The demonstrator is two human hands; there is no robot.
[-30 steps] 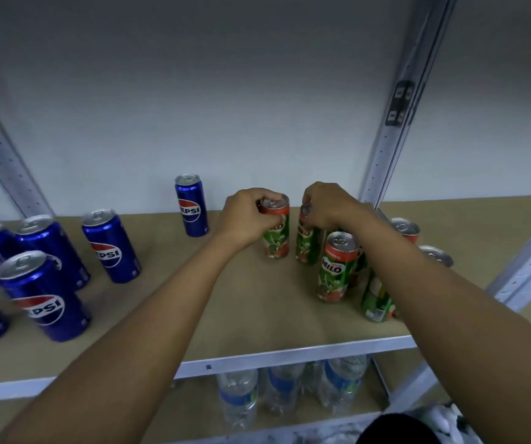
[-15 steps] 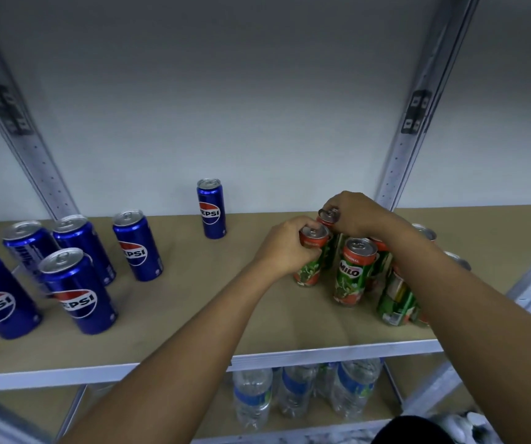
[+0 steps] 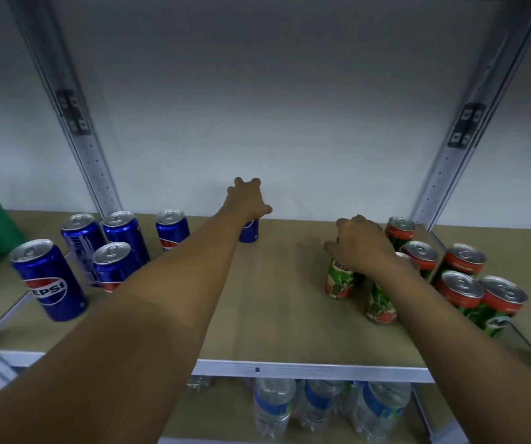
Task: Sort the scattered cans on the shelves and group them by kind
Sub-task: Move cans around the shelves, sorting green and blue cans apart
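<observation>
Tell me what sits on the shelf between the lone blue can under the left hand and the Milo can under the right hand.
Nothing: in the head view, the shelf board is bare between the lone blue can and the Milo can.

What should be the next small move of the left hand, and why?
Probably close the left hand on the lone blue Pepsi can at the back of the tan shelf and carry it left to the group of blue Pepsi cans. It stands apart from its kind, and the open hand is above it.
</observation>
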